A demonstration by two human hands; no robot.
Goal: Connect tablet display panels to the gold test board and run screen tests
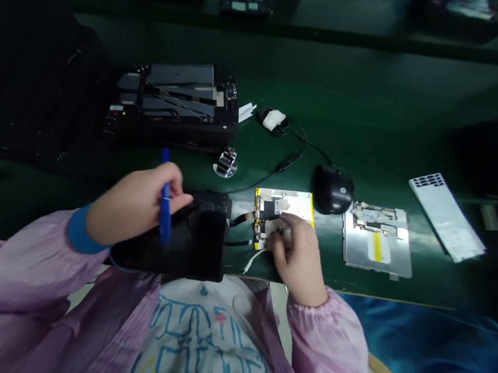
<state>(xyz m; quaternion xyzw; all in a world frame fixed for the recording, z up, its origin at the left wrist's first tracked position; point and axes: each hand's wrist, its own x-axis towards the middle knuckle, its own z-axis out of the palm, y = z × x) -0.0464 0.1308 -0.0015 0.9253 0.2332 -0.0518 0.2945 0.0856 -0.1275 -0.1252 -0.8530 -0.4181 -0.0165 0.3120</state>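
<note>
At green table's (377, 105) near edge, head view | left hand (133, 202) clamped on blue pen (164, 212) over black tablet (192, 240) | right hand (299, 256) fingertips on yellow-edged board (283, 206) beside it, pinch unclear | advice: brace tablet, press lightly, keep pen off board.

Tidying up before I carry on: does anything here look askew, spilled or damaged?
Nothing is spilled or visibly damaged. The white strip lies slanted on the green bench, unlike the silver panel beside it. The left hand holds a blue pen.
</note>
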